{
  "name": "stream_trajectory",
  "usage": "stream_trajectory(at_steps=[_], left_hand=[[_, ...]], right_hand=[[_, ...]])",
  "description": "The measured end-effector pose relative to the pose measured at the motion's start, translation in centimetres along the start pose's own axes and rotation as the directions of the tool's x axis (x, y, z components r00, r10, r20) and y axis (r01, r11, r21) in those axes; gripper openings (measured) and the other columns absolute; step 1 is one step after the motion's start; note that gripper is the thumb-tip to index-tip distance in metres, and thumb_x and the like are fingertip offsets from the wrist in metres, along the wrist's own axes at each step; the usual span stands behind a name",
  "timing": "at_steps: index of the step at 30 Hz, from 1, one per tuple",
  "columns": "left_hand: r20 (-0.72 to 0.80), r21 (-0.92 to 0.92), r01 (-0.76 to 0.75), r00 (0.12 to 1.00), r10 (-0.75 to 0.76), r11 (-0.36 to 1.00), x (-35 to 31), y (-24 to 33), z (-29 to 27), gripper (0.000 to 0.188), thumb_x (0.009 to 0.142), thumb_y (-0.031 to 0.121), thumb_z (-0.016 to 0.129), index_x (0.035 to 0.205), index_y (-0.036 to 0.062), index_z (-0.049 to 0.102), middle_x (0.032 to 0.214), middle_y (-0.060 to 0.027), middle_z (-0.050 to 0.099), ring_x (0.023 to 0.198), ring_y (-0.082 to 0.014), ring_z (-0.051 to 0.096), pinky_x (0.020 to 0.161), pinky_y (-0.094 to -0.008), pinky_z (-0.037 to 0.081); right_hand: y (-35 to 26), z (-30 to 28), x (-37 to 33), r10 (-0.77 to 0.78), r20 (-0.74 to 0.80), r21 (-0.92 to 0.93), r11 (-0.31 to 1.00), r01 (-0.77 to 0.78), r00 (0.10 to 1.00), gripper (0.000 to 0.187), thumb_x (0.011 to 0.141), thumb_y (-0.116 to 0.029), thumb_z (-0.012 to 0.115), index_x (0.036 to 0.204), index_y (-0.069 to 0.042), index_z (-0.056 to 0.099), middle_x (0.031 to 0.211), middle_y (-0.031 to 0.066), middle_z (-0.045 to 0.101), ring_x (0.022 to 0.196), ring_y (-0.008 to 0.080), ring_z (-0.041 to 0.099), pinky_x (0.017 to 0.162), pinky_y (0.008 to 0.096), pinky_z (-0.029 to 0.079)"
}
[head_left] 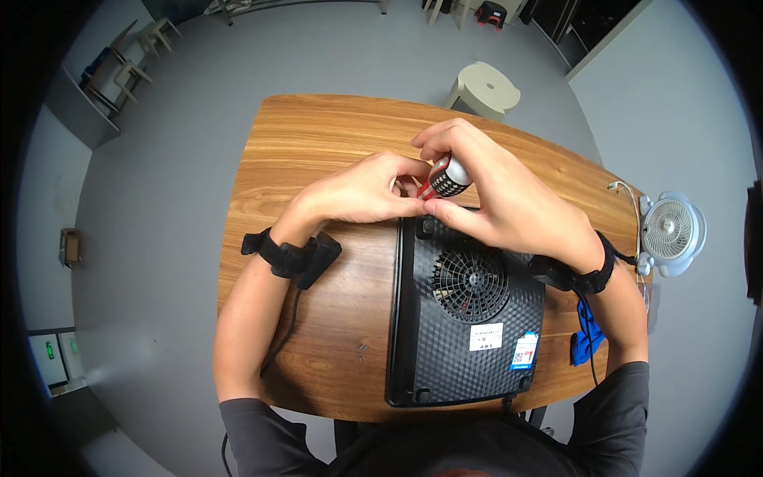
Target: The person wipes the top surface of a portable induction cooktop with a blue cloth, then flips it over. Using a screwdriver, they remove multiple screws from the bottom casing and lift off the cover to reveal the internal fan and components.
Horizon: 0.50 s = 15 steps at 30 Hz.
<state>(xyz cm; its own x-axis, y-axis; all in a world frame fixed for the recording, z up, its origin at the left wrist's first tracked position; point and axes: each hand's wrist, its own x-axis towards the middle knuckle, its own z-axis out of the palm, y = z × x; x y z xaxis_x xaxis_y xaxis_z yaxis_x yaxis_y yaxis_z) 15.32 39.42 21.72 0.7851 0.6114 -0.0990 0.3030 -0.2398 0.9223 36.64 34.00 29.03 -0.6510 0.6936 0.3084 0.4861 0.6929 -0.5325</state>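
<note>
- The right hand (509, 199) is closed around a screwdriver (445, 179) with a red, black and silver handle, held upright over the far left corner of the black appliance (469, 318), which lies underside-up on the wooden worktop (318, 159).
- The left hand (369, 191) pinches near the tip with its fingers together; whether it holds anything there is hidden.
- Risk: a tilted driver could slip from the screw and jab those fingertips.
- A loosened screw might roll off the worktop.

Black diamond-textured appliance base (465, 318) — red, silver and black screwdriver handle (445, 179) — warm brown wood-grain table (318, 151).
</note>
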Motion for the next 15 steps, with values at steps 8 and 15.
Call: stream_trajectory(at_steps=[8, 15], left_hand=[[-0.156, 0.034, -0.059, 0.986, 0.063, 0.998, 0.8, 0.2, 0.7, 0.034, 0.077, 0.020, 0.087, 0.095, -0.0030, 0.071, 0.075, -0.0060, 0.067, 0.069, -0.0145, 0.059, 0.067, -0.0329, 0.050], [-0.103, 0.023, -0.005, 0.995, 0.007, 1.000, 0.2, 0.4, 0.2, 0.034, 0.076, 0.022, 0.087, 0.090, -0.0032, 0.069, 0.075, -0.0099, 0.067, 0.070, -0.0178, 0.062, 0.067, -0.0352, 0.051]], right_hand=[[-1.0, -0.8, 0.2, 0.166, 0.068, -0.252, 0.957, -0.144, 0.984, 0.034, 0.091, -0.022, 0.074, 0.110, -0.001, 0.055, 0.104, 0.0178, 0.058, 0.093, 0.0399, 0.064, 0.079, 0.0466, 0.053], [-0.5, -0.4, 0.3, 0.029, -0.006, -0.139, 0.990, -0.029, 1.000, 0.034, 0.089, -0.016, 0.076, 0.110, 0.000, 0.055, 0.108, 0.0210, 0.061, 0.091, 0.0404, 0.066, 0.079, 0.0470, 0.054]])
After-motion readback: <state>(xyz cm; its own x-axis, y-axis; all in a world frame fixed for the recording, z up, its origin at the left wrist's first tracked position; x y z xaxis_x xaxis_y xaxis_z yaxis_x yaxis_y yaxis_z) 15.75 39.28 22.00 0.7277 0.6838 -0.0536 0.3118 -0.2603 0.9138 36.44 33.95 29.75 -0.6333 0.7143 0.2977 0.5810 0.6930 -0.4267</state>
